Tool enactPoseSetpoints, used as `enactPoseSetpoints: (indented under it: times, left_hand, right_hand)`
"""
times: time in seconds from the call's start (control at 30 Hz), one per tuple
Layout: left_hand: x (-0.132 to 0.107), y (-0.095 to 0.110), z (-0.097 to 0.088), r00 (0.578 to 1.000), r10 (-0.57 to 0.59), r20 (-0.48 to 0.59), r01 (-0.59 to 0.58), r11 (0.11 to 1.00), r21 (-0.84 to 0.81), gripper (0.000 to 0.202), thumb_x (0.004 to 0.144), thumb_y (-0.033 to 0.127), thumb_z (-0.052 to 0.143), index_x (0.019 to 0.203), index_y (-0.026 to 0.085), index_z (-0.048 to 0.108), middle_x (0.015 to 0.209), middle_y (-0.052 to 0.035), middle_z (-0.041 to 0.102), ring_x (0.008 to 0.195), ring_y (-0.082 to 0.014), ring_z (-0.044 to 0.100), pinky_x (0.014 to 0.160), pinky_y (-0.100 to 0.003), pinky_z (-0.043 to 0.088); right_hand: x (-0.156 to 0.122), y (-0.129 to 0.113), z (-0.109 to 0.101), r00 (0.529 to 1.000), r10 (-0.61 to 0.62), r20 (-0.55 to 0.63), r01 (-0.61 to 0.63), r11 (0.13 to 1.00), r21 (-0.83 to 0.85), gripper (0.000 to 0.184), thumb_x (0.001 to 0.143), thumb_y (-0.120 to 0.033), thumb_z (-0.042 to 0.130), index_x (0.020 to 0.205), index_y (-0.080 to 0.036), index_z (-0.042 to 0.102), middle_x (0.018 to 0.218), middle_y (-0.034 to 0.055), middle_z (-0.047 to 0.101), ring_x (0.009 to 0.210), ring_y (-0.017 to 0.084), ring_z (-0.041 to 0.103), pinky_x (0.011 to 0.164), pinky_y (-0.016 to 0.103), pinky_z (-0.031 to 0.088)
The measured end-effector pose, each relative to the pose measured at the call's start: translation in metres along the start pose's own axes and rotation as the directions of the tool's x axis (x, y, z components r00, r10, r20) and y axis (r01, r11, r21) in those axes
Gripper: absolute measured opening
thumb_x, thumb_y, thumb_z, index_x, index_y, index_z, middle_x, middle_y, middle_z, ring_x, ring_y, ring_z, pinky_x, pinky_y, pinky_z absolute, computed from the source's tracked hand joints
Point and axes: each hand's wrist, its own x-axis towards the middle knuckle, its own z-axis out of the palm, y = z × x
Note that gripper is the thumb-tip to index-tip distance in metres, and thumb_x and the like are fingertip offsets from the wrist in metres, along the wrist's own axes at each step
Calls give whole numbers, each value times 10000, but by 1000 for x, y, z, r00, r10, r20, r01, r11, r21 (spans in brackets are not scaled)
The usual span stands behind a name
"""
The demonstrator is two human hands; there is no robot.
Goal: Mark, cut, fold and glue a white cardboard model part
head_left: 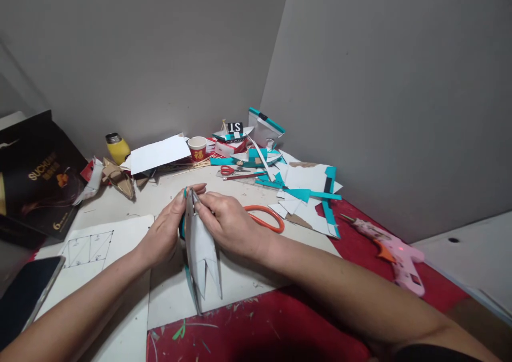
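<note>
Between my hands is a folded white cardboard piece (201, 247) with teal on its outer side, its narrow end up and away from me and a V-shaped notch at the near end. My left hand (166, 228) presses its left side near the far tip, fingers behind it. On the right, my right hand (228, 218) pinches the far edges together with thumb and fingers. Orange-handled scissors (276, 226) lie beside my right hand, their blades hidden by it.
A pink glue gun (392, 250) lies on the red cloth at right. Teal-and-white cardboard scraps (308, 178), small red scissors (228, 170) and a paper cup (197, 150) are at the back. A phone (28, 292) and a drawn truss diagram (90, 249) lie at left.
</note>
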Motion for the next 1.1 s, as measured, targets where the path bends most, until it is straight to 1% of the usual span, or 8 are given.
enactPoseSetpoints:
  times: [0.2,0.3,0.4,0.57,0.67,0.8,1.0,1.1]
  left_hand:
    - [1,-2,-3,999,2,36,3,990,-141,387,968,423,437,1285,263,591,1393,-46,565,1337,-264,446,1146,-395,277]
    - [4,-1,-7,994,-63,92,86,955,-283,389,948,372,495,1318,284,573,1406,-48,558,1337,-278,451,1131,-414,305]
    - [7,1,-11,980,-134,147,183,896,-404,394,926,301,531,1315,270,589,1395,-46,573,1348,-267,438,1123,-383,322]
    - [7,2,-8,969,-223,107,247,836,-491,365,904,245,554,1258,214,639,1356,-64,608,1344,-266,441,1109,-369,340]
    - [3,2,0,969,-247,29,231,852,-469,350,931,332,533,1238,209,650,1368,-66,597,1354,-270,425,1117,-377,325]
    - [-1,2,4,976,-216,-30,197,932,-306,380,928,412,565,1283,282,613,1404,-33,568,1366,-256,409,1135,-367,284]
    - [4,0,-4,984,-169,54,177,951,-252,374,948,399,532,1298,289,602,1443,-28,527,1389,-243,368,1155,-350,242]
    - [5,1,-5,973,-208,100,229,924,-305,360,948,377,533,1284,273,610,1438,-40,529,1372,-269,389,1139,-372,278]
  right_hand:
    - [-1,-6,-1,999,37,35,-34,998,-62,213,957,-146,419,855,-151,606,808,69,671,738,189,616,690,306,459]
    - [-1,-7,-1,997,57,52,-52,994,-94,193,951,-134,429,875,-133,607,806,79,674,723,188,620,674,297,449]
    - [0,-6,-2,995,74,69,-64,988,-140,188,957,-140,425,916,-132,609,867,89,688,768,191,630,699,293,449]
    - [1,-4,-3,987,112,117,-84,971,-223,216,965,-164,407,993,-122,618,942,110,704,828,217,646,740,318,454]
    - [0,-3,-1,981,133,141,-91,959,-267,243,962,-175,401,1028,-94,621,968,139,705,838,252,656,738,353,459]
    - [-1,-4,1,978,140,154,-89,949,-301,258,965,-187,385,1051,-92,609,995,144,700,865,263,657,745,364,465]
    - [-2,-5,0,979,129,160,-72,945,-320,278,988,-234,352,1040,-116,599,980,119,697,859,246,656,733,348,469]
    - [-2,-3,0,979,127,161,-67,940,-334,287,995,-252,337,1032,-122,590,968,114,695,819,242,660,690,343,467]
